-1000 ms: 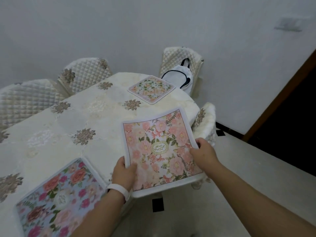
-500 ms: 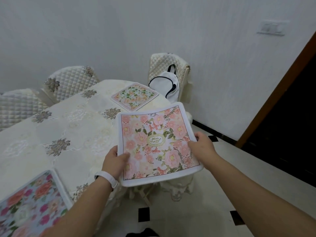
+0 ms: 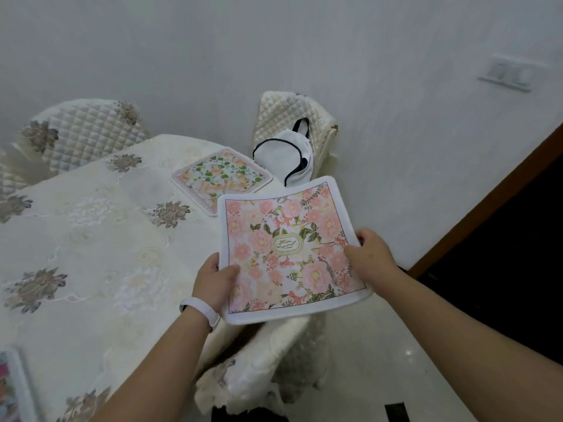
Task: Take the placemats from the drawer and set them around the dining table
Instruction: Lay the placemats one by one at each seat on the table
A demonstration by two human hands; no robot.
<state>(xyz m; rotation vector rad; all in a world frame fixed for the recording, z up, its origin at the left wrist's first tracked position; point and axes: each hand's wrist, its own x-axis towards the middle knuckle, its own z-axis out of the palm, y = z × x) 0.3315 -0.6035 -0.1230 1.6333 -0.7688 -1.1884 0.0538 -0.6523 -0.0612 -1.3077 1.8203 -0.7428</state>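
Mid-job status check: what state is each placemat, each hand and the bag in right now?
pink placemat: held by both hands, not yet laid down.
left hand: grips its left edge.
right hand: grips its right edge.
green placemat: lying flat on the table, far end.
bottom-left placemat: flat on the table, mostly out of frame.
white bag: sitting on the far chair.

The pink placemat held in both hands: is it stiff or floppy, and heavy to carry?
Probably rather stiff: the pink placemat lies nearly flat though the left hand and right hand grip only its side edges. Its near edge bows slightly, so some flex. Likely light: it looks thin.
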